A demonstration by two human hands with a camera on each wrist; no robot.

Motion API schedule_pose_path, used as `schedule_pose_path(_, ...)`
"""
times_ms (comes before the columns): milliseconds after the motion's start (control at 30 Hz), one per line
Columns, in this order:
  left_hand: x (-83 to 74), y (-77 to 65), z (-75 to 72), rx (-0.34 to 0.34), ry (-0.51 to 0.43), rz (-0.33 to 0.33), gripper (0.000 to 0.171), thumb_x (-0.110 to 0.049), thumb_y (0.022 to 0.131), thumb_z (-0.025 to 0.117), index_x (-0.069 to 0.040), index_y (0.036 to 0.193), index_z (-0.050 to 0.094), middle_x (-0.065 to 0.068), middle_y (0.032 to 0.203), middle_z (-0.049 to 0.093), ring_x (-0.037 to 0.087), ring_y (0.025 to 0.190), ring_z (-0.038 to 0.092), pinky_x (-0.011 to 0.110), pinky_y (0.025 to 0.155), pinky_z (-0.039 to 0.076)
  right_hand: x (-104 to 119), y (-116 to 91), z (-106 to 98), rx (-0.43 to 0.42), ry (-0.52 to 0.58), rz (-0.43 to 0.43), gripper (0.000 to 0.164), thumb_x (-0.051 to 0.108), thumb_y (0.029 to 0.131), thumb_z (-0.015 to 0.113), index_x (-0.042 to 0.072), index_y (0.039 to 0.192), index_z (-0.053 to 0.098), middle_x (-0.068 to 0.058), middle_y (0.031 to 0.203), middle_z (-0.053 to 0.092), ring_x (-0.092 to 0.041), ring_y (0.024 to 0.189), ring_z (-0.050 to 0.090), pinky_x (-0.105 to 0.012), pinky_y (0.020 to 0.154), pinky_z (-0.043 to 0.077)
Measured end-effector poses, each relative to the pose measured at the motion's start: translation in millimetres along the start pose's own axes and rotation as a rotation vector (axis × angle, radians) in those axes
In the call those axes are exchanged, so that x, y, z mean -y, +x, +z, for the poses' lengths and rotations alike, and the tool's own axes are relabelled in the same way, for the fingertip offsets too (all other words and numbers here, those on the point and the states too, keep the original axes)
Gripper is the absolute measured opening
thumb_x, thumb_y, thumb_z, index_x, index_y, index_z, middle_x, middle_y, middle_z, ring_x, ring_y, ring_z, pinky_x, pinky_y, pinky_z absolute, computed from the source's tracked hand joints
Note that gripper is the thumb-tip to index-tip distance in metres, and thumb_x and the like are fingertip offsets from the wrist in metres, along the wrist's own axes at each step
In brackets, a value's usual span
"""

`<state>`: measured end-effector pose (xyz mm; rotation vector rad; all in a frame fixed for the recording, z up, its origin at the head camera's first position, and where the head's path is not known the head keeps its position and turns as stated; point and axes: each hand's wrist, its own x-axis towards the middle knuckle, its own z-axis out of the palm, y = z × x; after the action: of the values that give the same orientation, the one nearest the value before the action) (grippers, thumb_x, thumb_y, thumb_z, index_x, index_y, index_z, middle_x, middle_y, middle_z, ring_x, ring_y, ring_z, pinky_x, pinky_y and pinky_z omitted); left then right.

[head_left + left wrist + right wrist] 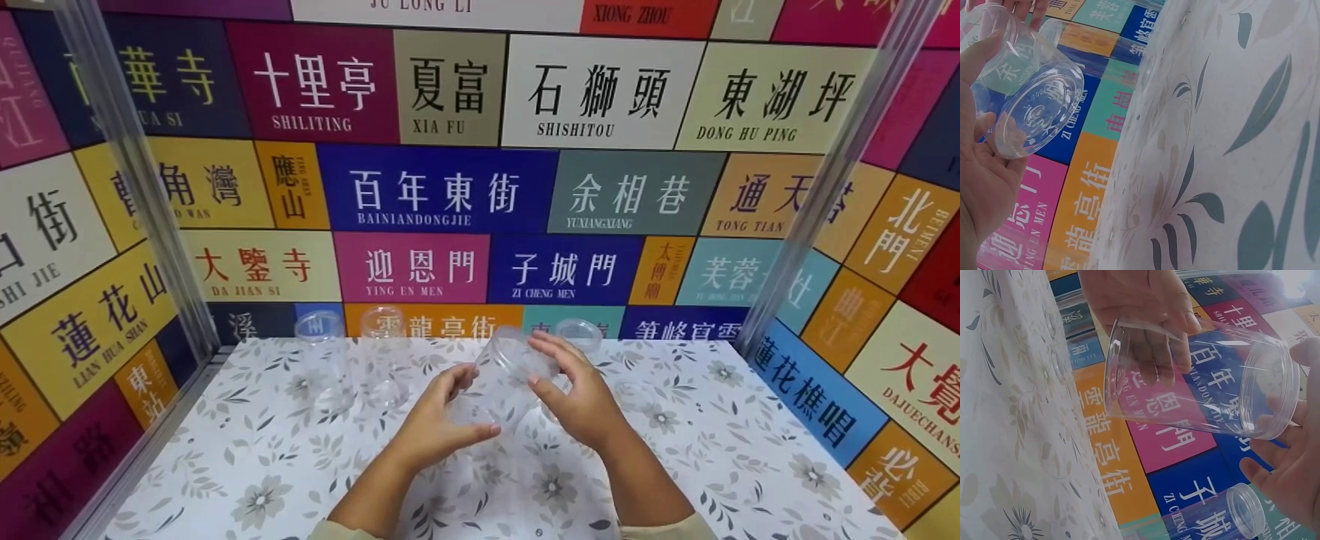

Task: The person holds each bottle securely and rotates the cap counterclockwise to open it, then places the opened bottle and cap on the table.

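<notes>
A clear plastic jar [487, 397] is tilted above the table, between both hands. My left hand [431, 424] grips its lower body, thumb on the near side and fingers round the far side. At the upper end, my right hand [585, 397] holds the round clear lid [536, 356] by its edge, fingers over the far side and thumb nearer. In the right wrist view the lid [1282, 391] sits at the jar's end; whether it is fully seated I cannot tell. The jar's ridged round base [1041, 109] faces the left wrist camera.
Two more clear jars, one at the far left [324, 367] and one beside it [384, 367], stand near the table's back edge. Another clear jar [581, 331] is behind my right hand, partly hidden. The table [225, 450] has a floral cover; a sign-patterned wall [439, 191] rises behind.
</notes>
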<state>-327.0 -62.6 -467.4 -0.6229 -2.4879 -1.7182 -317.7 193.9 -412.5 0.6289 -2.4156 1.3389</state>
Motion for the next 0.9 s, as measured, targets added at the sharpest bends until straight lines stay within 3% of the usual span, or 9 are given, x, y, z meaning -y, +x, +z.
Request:
schedule_pose_path(233, -3.9, -1.5, 0.4, -0.006, 0.002, -0.008, 0.107, -0.05, 0.074, 0.096, -0.017, 0.161, 0.043, -0.001, 0.165, 0.051, 0.023, 0.156, 0.046, 0.049, 0.134, 0.032, 8, 1, 1, -0.096, -0.101, 0.12, 0.063, 0.051, 0.094, 0.077, 0.027, 0.151, 0.061, 0.001, 0.159, 0.053, -0.026, 0.133, 0.057, -0.047, 0.101, 0.055)
schedule_pose_path(400, -2.4, -0.7, 1.2, -0.002, 0.002, 0.01, 0.106, -0.049, 0.074, 0.097, -0.017, 0.16, 0.044, -0.001, 0.164, 0.052, 0.022, 0.155, 0.048, 0.048, 0.133, 0.034, 12, 0, 3, -0.105, -0.165, 0.19, 0.073, 0.063, 0.091, 0.077, 0.021, 0.15, 0.063, -0.003, 0.156, 0.055, -0.026, 0.12, 0.059, -0.039, 0.09, 0.056)
schedule_pose_path(633, -1.7, -1.6, 1.3, 0.01, 0.0, 0.016, 0.106, -0.048, 0.073, 0.097, -0.018, 0.16, 0.045, 0.0, 0.163, 0.052, 0.023, 0.154, 0.048, 0.05, 0.133, 0.034, 15, -1, 3, -0.083, -0.139, 0.173, 0.071, 0.054, 0.092, 0.079, 0.016, 0.15, 0.063, -0.006, 0.16, 0.054, -0.03, 0.13, 0.06, -0.054, 0.105, 0.058)
schedule_pose_path(900, -1.8, -1.6, -0.3, 0.026, 0.014, 0.018, 0.106, -0.05, 0.072, 0.097, -0.019, 0.16, 0.045, 0.001, 0.162, 0.053, 0.021, 0.154, 0.049, 0.048, 0.133, 0.034, 9, -3, -3, -0.014, -0.062, 0.069, 0.062, 0.036, 0.096, 0.074, 0.019, 0.154, 0.059, -0.003, 0.166, 0.051, -0.034, 0.156, 0.043, -0.065, 0.119, 0.046)
